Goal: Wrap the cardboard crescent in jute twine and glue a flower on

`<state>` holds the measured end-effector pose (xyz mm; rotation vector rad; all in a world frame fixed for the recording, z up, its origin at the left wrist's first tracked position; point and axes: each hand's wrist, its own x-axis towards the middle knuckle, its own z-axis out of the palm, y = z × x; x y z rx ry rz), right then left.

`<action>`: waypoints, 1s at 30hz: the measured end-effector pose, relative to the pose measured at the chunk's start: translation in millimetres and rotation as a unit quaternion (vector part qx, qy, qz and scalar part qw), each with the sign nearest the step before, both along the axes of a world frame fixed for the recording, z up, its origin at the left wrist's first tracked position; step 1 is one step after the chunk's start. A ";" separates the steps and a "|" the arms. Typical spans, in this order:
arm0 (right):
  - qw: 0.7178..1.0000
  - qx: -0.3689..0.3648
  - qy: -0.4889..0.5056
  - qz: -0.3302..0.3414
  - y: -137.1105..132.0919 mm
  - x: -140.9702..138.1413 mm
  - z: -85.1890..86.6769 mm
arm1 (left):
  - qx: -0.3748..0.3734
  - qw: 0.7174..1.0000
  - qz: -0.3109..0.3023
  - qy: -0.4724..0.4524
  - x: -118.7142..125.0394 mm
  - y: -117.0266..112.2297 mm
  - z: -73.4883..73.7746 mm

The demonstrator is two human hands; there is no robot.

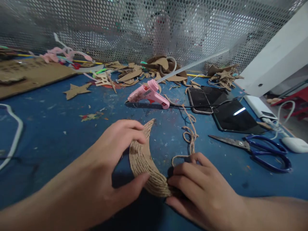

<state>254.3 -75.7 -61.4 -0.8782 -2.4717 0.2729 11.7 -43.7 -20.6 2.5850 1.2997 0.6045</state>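
A cardboard crescent lies between my hands, most of its face covered in rows of jute twine, with a bare strip along the inner curve. My left hand holds its outer edge, fingertips near the upper tip and thumb on the lower rows. At the lower right end, my right hand pinches the crescent, hiding that tip. Loose jute twine runs from beside the right fingers up toward a pink hot glue gun, which lies on its side with a long clear glue stick sticking out.
Blue-handled scissors lie at the right, below a phone and a dark tablet. Beyond are a white power bank and cable. Cardboard scraps line the perforated metal panel; a cardboard star lies left.
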 end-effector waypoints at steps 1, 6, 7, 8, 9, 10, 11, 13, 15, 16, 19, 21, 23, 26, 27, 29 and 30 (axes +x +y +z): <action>1.000 0.016 -0.004 -0.006 -2.2 -3.6 -1.9 | 0.014 0.998 0.059 0.002 1.2 -9.3 -4.7; 0.997 0.050 -0.024 0.048 -6.6 -14.1 1.9 | 0.001 0.991 0.110 0.070 4.7 -36.3 -27.5; 0.996 0.049 -0.034 0.070 -6.6 -14.0 5.2 | -0.016 0.991 0.119 0.064 5.0 -36.8 -29.3; 0.994 0.046 -0.048 0.088 -6.2 -12.9 8.9 | -0.036 0.991 0.121 0.053 5.3 -36.3 -30.2; 0.992 0.040 -0.062 0.098 -5.3 -10.9 12.8 | -0.057 0.991 0.117 0.038 5.6 -35.0 -30.1; 0.991 0.034 -0.077 0.101 -3.7 -8.0 16.5 | -0.075 0.991 0.109 0.022 6.2 -33.5 -29.3; 0.991 0.032 -0.089 0.099 -1.3 -4.3 19.9 | -0.091 0.991 0.100 0.004 6.9 -31.9 -28.1; 0.990 0.041 -0.098 0.089 6.1 5.1 24.8 | -0.123 0.988 0.088 -0.031 8.7 -28.7 -24.9; 0.990 0.061 -0.100 0.084 17.1 16.4 27.4 | -0.160 0.982 0.084 -0.055 10.6 -25.2 -21.0; 0.989 0.071 -0.102 0.084 23.5 22.6 28.2 | -0.181 0.978 0.082 -0.059 11.5 -23.1 -18.9; 0.984 0.102 -0.123 0.079 44.3 42.2 29.8 | -0.246 0.968 0.043 -0.036 13.2 -14.0 -12.4; 0.978 0.130 -0.150 0.067 57.4 55.6 30.9 | -0.273 0.962 0.003 -0.010 14.2 -5.4 -8.6; 0.971 0.157 -0.172 0.056 68.6 69.0 31.6 | -0.278 0.960 -0.039 0.013 15.4 4.8 -5.7; 0.972 0.161 -0.162 0.046 80.4 87.4 31.2 | -0.279 0.954 -0.096 0.048 17.6 20.4 -2.7; 0.975 0.154 -0.154 0.046 82.9 92.6 30.8 | -0.279 0.952 -0.112 0.057 18.4 24.4 -1.6; 0.978 0.135 -0.147 0.054 86.2 100.8 29.9 | -0.274 0.951 -0.125 0.066 19.7 27.9 1.0; 0.979 0.126 -0.149 0.062 87.0 103.6 29.6 | -0.269 0.954 -0.117 0.062 20.2 26.7 2.6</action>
